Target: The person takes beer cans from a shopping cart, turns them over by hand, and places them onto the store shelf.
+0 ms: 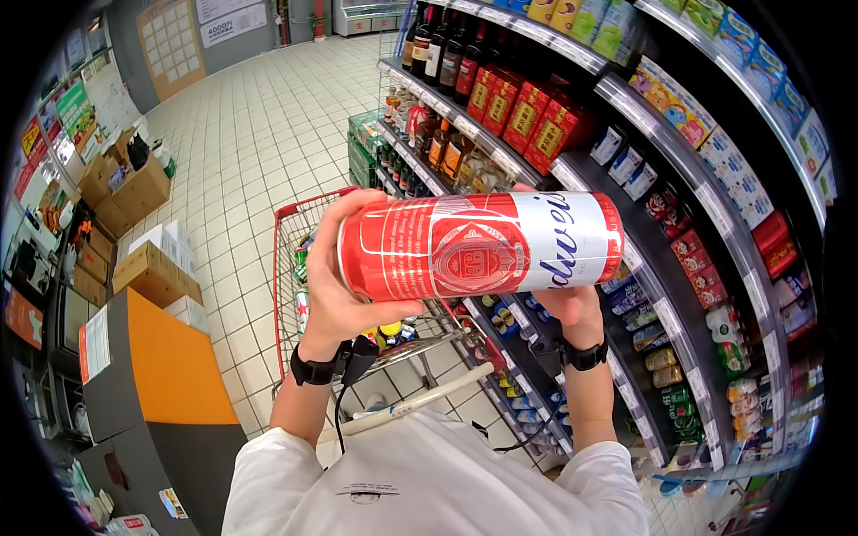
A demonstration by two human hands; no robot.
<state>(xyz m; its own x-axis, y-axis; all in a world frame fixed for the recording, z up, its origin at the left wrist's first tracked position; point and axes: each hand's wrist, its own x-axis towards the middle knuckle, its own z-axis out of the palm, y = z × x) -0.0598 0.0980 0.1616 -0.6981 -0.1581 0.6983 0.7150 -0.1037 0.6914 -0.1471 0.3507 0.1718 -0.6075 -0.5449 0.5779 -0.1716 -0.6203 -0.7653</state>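
A large red and white can (483, 243) lies sideways close to the camera, with blue-black script near its right end. My left hand (335, 277) wraps round its left end, thumb below and fingers behind. Under the right part of the can, my right hand (572, 308) supports it, its other fingers mostly hidden behind the can. Both wrists wear black bands with small devices and cables. Below and behind the can stands a shopping cart (290, 210) with cans and packages inside; its pale handle (433, 396) runs in front of my body.
Curved-looking shelves (661, 295) on the right hold bottles, red boxes (554, 134) and packs of cans. Cardboard boxes (156, 272) stand on the left near an orange and grey counter (174, 357). A tiled floor (241, 116) stretches ahead towards a far wall.
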